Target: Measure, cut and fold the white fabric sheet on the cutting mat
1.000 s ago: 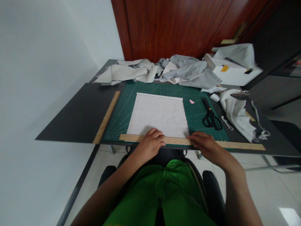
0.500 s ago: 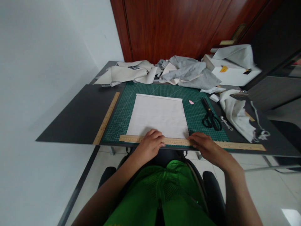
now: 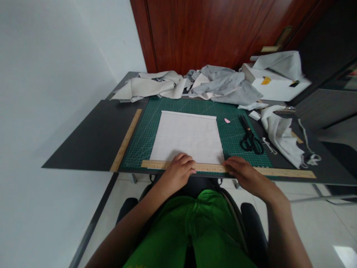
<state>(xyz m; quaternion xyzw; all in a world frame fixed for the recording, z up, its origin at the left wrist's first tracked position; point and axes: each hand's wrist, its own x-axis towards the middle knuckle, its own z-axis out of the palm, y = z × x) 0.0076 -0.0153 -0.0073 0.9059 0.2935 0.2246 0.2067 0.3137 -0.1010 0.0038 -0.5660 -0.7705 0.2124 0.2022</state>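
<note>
A white fabric rectangle (image 3: 189, 134) lies flat on a green cutting mat (image 3: 147, 126). Along its near edge runs a long wooden ruler (image 3: 279, 172). My left hand (image 3: 178, 169) presses down on the ruler near the fabric's near-left part, fingers curled over it. My right hand (image 3: 244, 171) rests on the ruler at the fabric's near-right corner. Neither hand lifts anything.
A second wooden ruler (image 3: 126, 139) lies along the mat's left side. Black scissors (image 3: 250, 139) and a pink chalk piece (image 3: 227, 120) sit right of the fabric. Grey and beige cloth heaps (image 3: 217, 85) crowd the table's far edge, with more scraps (image 3: 279, 130) at right.
</note>
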